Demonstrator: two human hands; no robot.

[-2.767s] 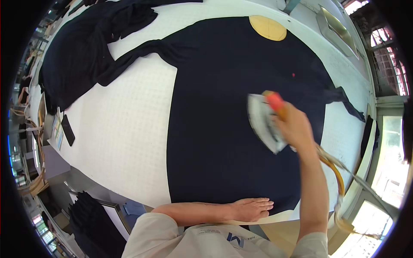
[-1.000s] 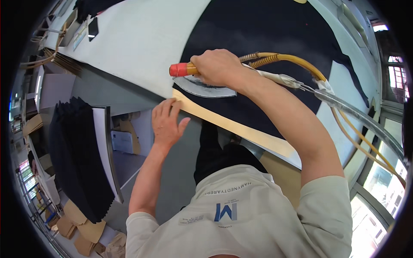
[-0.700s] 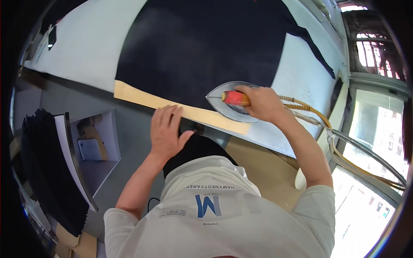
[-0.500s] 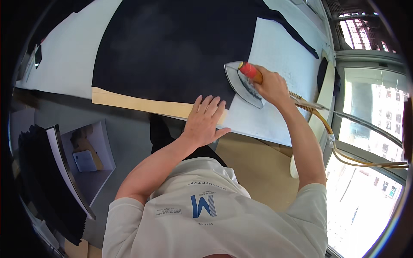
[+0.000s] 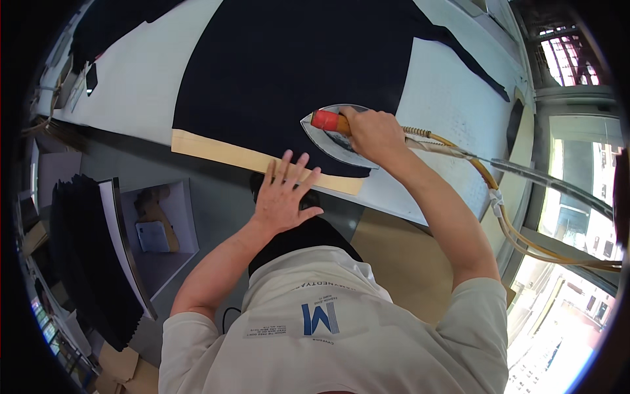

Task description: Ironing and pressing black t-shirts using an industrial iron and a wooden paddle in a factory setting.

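A large dark navy garment (image 5: 295, 65) lies spread flat on a white padded table (image 5: 131, 98). My right hand (image 5: 374, 134) grips the red handle of a steam iron (image 5: 331, 134), whose silver soleplate rests on the garment's near hem. My left hand (image 5: 282, 194) is flat with fingers spread, its fingertips at the table's tan front edge (image 5: 216, 151), just left of the iron. A yellow hose (image 5: 472, 164) runs from the iron off to the right.
A stack of dark fabric pieces (image 5: 85, 249) stands at the lower left beside a grey box holding small items (image 5: 154, 226). More dark cloth (image 5: 111, 26) lies at the table's far left. Windows (image 5: 571, 217) line the right side.
The iron has slid left along the near hem since half a second ago, and my left hand has stayed spread at the table's front edge beside it. The view has tilted.
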